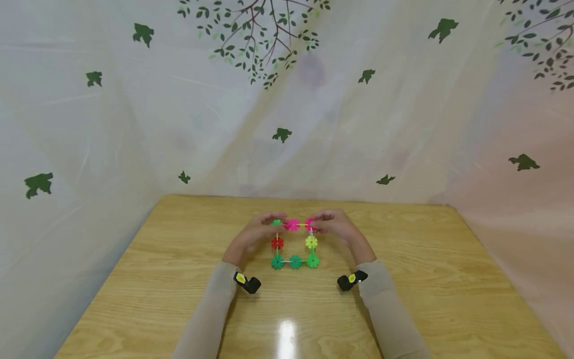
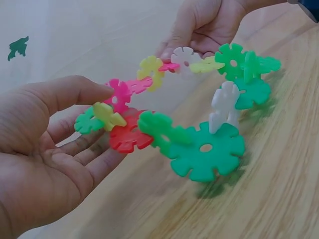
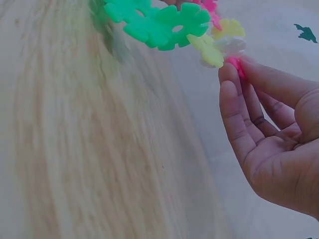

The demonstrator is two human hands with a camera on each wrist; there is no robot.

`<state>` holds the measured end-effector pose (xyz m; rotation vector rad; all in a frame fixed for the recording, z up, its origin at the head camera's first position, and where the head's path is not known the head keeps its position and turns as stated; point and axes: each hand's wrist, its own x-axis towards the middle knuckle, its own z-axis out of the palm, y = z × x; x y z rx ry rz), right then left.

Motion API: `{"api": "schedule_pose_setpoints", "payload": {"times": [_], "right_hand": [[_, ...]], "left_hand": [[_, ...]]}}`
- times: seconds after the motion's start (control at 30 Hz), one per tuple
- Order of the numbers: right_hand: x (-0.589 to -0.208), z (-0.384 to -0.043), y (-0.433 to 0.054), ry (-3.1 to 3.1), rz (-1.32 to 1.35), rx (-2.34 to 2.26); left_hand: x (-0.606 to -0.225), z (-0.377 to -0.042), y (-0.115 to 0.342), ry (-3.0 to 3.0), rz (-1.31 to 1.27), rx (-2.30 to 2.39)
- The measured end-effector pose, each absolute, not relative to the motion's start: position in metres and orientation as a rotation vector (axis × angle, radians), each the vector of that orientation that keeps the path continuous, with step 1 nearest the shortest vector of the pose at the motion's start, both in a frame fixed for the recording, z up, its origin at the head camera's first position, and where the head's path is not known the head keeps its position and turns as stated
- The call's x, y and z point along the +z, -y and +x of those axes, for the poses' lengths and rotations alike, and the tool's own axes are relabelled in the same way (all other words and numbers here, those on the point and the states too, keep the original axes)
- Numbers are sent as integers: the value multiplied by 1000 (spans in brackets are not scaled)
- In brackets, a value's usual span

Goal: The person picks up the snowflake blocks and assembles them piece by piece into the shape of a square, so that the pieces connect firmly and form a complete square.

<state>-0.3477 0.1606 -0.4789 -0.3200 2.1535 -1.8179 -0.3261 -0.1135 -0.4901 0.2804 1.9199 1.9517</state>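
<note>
A closed square ring of interlocking plastic snowflake discs [image 1: 295, 262] is held between both hands over the table. It mixes green, red, pink, yellow and white notched pieces, slotted together at right angles. My left hand [image 1: 256, 232] grips its far left corner, thumb over a pink disc [image 2: 118, 94] and fingers beneath, beside a green disc [image 2: 88, 121] and a red disc [image 2: 130, 132]. At the far right corner, my right hand [image 1: 336, 224] pinches a pink disc [image 3: 236, 66] between thumb and index finger. The near side, with teal-green discs [image 2: 208, 151], hangs close over the wood and casts a shadow.
The wooden table [image 1: 448, 289] spreads out around the arms. Behind it hangs a pale cloth backdrop [image 1: 202, 124] printed with leaves and birds. A small black camera is strapped at each wrist, over beige sleeves [image 1: 208, 309].
</note>
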Motion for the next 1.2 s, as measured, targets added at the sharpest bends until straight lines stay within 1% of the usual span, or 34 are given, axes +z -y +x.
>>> {"api": "schedule_pose_setpoints", "payload": {"times": [0.1,0.43,0.93,1.2], "right_hand": [[-479,-347,-163,-2153,-297,-1822],[-479,-349,-170,-2120,-215,-1840],[-474,-349,-168,-2082,-32,-1885],[-476,-356,-166,-2068,-55,-1891]], "left_hand": [[-490,-326,117,-1915,286,1957],[-495,-329,120,-1887,191,2040],[-497,-332,101,-1893,-35,2245],[-499,-336,101,-1911,-62,2271]]}}
